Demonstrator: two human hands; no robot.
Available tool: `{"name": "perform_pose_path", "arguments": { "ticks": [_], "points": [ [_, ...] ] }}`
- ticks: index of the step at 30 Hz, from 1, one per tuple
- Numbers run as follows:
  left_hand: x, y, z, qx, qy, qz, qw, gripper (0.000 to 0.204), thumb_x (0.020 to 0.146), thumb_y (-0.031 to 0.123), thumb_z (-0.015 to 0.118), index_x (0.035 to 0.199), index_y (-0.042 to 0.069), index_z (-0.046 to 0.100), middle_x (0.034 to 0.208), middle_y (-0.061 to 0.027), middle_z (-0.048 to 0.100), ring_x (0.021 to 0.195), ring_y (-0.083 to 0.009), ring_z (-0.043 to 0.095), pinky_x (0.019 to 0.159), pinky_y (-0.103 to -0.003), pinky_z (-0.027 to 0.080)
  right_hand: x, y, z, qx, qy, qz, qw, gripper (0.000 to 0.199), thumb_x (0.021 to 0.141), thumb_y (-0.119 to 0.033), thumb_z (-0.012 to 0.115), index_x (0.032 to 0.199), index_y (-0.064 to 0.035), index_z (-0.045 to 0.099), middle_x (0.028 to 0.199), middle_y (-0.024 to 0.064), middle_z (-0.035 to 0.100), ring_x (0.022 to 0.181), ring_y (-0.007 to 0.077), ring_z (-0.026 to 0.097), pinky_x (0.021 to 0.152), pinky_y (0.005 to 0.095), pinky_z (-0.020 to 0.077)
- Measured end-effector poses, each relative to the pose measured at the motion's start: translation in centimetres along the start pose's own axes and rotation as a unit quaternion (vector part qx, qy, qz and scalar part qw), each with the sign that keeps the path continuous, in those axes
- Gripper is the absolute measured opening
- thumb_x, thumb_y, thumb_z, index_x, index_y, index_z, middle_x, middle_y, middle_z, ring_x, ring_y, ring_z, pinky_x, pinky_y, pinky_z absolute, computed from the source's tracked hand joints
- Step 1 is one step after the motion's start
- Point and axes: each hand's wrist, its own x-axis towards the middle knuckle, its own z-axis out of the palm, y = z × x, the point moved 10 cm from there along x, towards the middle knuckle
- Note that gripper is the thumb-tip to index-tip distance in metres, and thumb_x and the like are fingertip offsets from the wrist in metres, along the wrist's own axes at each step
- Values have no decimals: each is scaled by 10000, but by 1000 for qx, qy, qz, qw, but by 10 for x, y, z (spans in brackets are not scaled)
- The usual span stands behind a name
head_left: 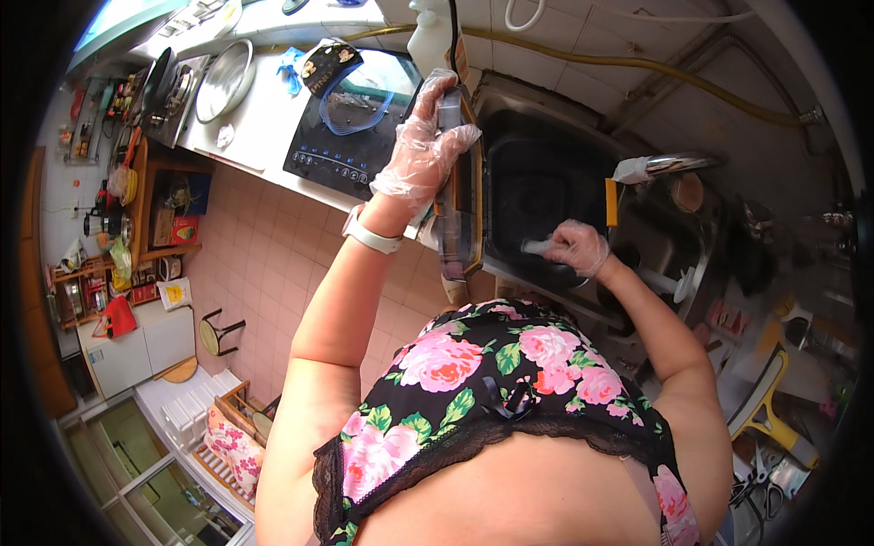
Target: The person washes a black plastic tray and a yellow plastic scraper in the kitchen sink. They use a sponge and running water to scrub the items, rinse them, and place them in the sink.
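My left hand (423, 150), in a clear plastic glove, is wrapped around the grey handle (450, 111) of a dark drawer-like container. Its upright front panel (469, 187) has a gold-brown edge. The container's deep black inside (537, 173) lies over the sink and looks like an air fryer drawer. My right hand (579, 247), gloved too, is closed above the container's near side. Between its fingers is a small whitish piece (539, 247), too blurred to name. A white band (371, 233) circles my left wrist.
Left of the container, a black cooktop (350, 127) carries a coiled clear tube (337, 114) and a dark patterned cloth (332, 64). A metal bowl (226, 80) stands farther left. Beyond the container are a faucet (683, 164) and a yellow hose (628, 68). Scissors (765, 487) lie at right.
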Motion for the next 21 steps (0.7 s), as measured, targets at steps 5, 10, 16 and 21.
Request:
{"name": "perform_pose_path", "arguments": {
  "ticks": [5, 10, 16, 21],
  "points": [
    [23, -2, 13, 44, 6, 100, 994, 294, 957, 166, 602, 1221, 40, 583, 1154, -110, 611, 1084, -192, 533, 999, -311, 406, 17, -54, -58, 231, 116, 43, 965, 191, 846, -114, 783, 847, -21, 616, 1045, 64, 608, 893, 110, 614, 761, 253, 493],
    [44, -10, 36, 37, -35, 98, 994, 233, 1036, 193, 495, 1158, 25, 601, 1152, -42, 600, 1103, -144, 520, 1029, -295, 372, 19, -153, -108, 221, 257, -110, 934, 163, 832, -59, 776, 876, -20, 624, 1164, 123, 617, 922, 138, 597, 784, 271, 501],
    [56, -26, 64, 73, -62, 90, 991, 265, 1048, 202, 446, 1173, 21, 593, 1089, -107, 643, 1006, -224, 603, 927, -332, 455, 19, -245, -109, 21, 245, -246, 938, 160, 778, -36, 787, 883, -55, 667, 996, 123, 677, 920, 298, 662, 830, 381, 520],
    [67, -36, 81, 198, -98, 160, 962, 302, 1008, 186, 441, 1206, 3, 576, 1113, -210, 622, 1013, -398, 618, 896, -408, 489, 47, -220, -127, -21, 298, -196, 934, 103, 777, -28, 767, 851, -57, 701, 893, 85, 676, 866, 266, 656, 770, 357, 524]
  ]
}}
